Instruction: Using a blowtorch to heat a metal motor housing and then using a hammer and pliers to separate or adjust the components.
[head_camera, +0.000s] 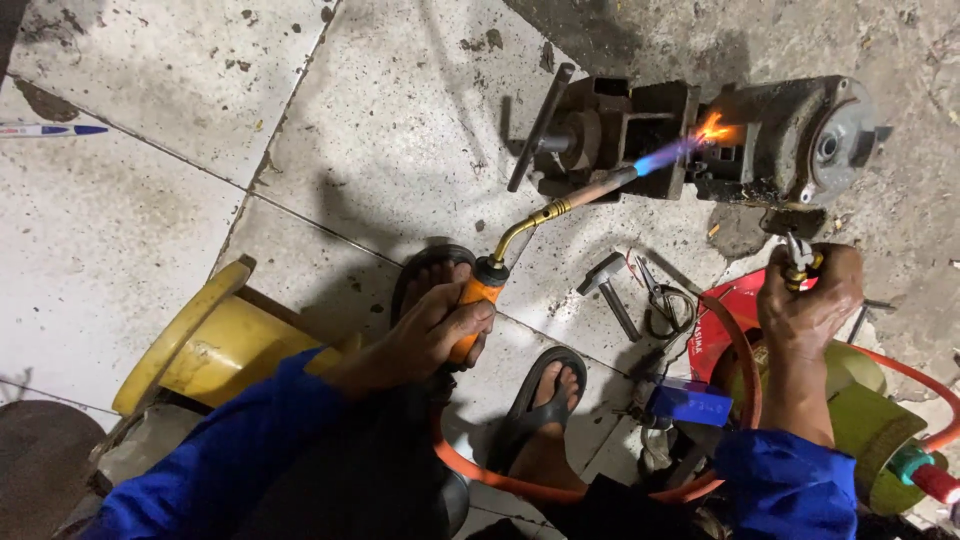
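Torch (520, 235) (flame lit) in left hand (435, 330) heats pump (770, 140).

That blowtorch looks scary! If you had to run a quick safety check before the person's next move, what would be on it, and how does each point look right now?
1. Left hand grips the torch by its orange handle: ok.
2. Blue flame lands on the rusty metal part, away from both hands: ok.
3. Orange hose runs close by the sandalled feet: not ok.
4. Right hand holds pliers close to the heated part: cannot tell if safe.
5. Green gas cylinder sits near the work: not ok.
6. Gloves: none, not ok.
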